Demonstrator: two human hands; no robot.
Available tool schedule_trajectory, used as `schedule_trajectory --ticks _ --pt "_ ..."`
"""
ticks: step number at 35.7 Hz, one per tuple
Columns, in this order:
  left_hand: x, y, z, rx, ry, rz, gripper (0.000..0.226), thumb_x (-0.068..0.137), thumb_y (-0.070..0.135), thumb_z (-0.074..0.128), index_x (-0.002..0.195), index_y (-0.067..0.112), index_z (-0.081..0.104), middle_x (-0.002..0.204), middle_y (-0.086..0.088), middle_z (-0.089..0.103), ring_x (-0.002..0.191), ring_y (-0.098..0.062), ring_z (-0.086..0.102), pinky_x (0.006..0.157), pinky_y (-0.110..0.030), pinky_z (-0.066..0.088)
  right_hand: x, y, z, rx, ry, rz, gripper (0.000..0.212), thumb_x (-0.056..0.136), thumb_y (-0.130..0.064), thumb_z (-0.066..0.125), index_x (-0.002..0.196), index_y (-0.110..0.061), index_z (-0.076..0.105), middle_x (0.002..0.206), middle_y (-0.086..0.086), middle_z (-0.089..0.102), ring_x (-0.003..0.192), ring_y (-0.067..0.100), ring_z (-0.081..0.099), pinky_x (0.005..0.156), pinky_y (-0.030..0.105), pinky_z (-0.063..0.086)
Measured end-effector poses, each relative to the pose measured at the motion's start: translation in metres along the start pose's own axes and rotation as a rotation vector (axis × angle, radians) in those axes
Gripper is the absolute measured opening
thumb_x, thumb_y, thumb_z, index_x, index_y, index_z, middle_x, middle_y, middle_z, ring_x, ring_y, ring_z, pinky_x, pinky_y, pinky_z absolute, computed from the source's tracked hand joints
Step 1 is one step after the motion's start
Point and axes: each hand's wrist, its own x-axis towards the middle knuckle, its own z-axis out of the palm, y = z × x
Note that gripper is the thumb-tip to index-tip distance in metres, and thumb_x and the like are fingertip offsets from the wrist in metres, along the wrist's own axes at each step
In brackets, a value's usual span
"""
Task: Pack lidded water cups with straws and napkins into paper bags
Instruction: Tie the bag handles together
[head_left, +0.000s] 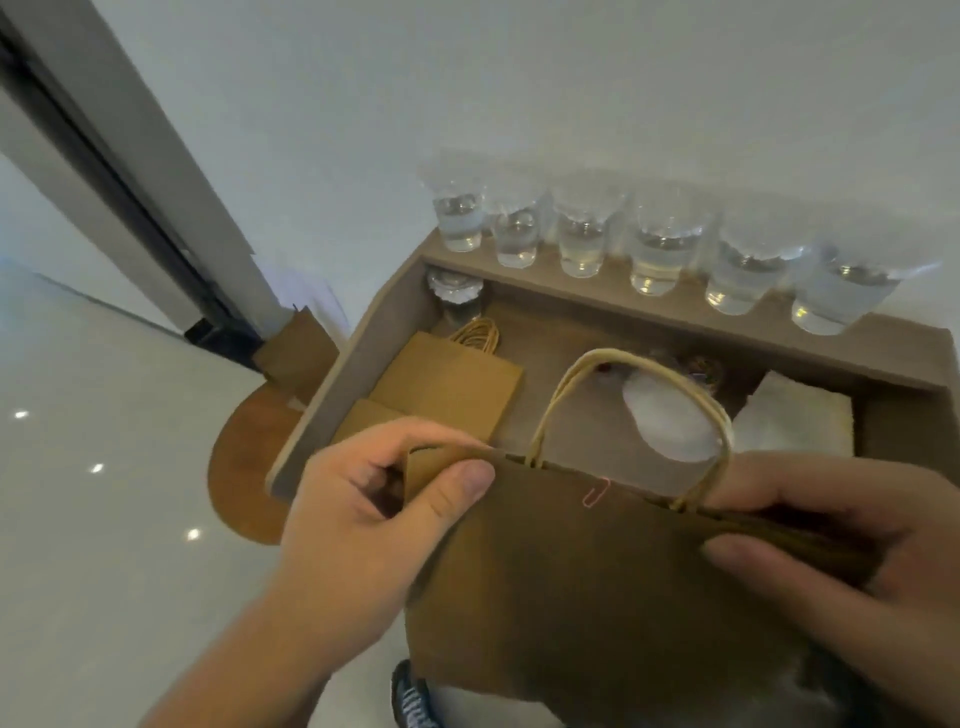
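Left hand (374, 514) pinching the top left corner of a brown paper bag (597, 587), thumb on the near face, fingers curled behind. Right hand (841, 530) gripping the top right edge likewise, partly cut off by the frame's right side. Bag upright between both hands, in front of the table (332, 384), top edges pressed together, contents hidden. Pink paper clip (596, 491) on the bag's top edge, near the middle. Twine handles (608, 354) arching upward, partly masking a pale rounded object (670, 421) behind, too blurred to name. Bag's lower part dim and hard to trace. Dark shoe (410, 696) just below, cropped by the frame.

Six lidded water cups (654, 254) in a row on the table's raised back ledge (883, 348), close to the wall, lids washed out against it. One more lidded cup (454, 299) lower down in the far left corner, part hidden by the ledge. Flat paper bags (447, 384) stacked at the table's left, near end covered by the left hand. White napkins (795, 421) stacked at the right. Open floor (104, 519) to the left. More brown bags (244, 467) on the floor against the table's left side.
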Motion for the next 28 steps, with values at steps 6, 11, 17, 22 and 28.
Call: schedule_trajectory --ticks 6,11,17,22,28 --pt "-0.053 0.007 -0.067 -0.123 0.245 -0.155 0.053 0.066 0.075 0.081 0.098 0.033 0.084 0.092 -0.001 0.081 0.09 -0.022 0.076 0.069 -0.03 0.062 0.03 -0.046 0.044 0.087 -0.084 -0.154 0.037 0.102 -0.063 0.062 0.116 -0.034 0.079 0.096 -0.009 0.08 0.081 0.009 0.077 0.061 0.021 0.06" --pt "-0.103 0.0 -0.137 -0.068 0.431 -0.158 0.028 0.076 0.061 0.081 0.094 0.04 0.084 0.093 0.002 0.082 0.093 -0.016 0.077 0.076 -0.035 0.062 0.051 -0.103 0.109 0.051 -0.177 -0.291 0.029 0.1 -0.057 0.062 0.112 -0.038 0.079 0.093 -0.013 0.078 0.082 0.006 0.075 0.066 0.01 0.053" --pt "-0.161 -0.028 -0.241 0.07 0.595 -0.125 0.021 0.066 0.053 0.076 0.085 0.048 0.083 0.085 0.011 0.082 0.09 -0.008 0.076 0.076 -0.027 0.055 0.087 -0.171 0.205 -0.072 -0.296 -0.396 0.019 0.102 -0.042 0.067 0.11 -0.057 0.076 0.099 -0.021 0.074 0.092 0.003 0.071 0.072 0.008 0.048" --pt "-0.195 -0.066 -0.336 0.076 0.631 -0.127 0.015 0.073 0.039 0.076 0.085 0.044 0.084 0.086 0.009 0.082 0.086 -0.006 0.076 0.073 -0.009 0.055 0.112 -0.224 0.306 -0.096 -0.343 -0.375 0.017 0.101 -0.056 0.06 0.107 -0.06 0.075 0.099 -0.021 0.073 0.094 0.005 0.07 0.073 0.011 0.049" --pt "-0.208 -0.111 -0.414 0.008 0.691 -0.231 0.016 0.073 0.045 0.074 0.085 0.043 0.083 0.087 0.01 0.082 0.088 -0.003 0.074 0.08 -0.028 0.05 0.132 -0.269 0.405 -0.208 -0.443 -0.248 0.017 0.096 -0.055 0.059 0.101 -0.05 0.074 0.099 -0.03 0.071 0.099 -0.003 0.066 0.078 0.013 0.051"
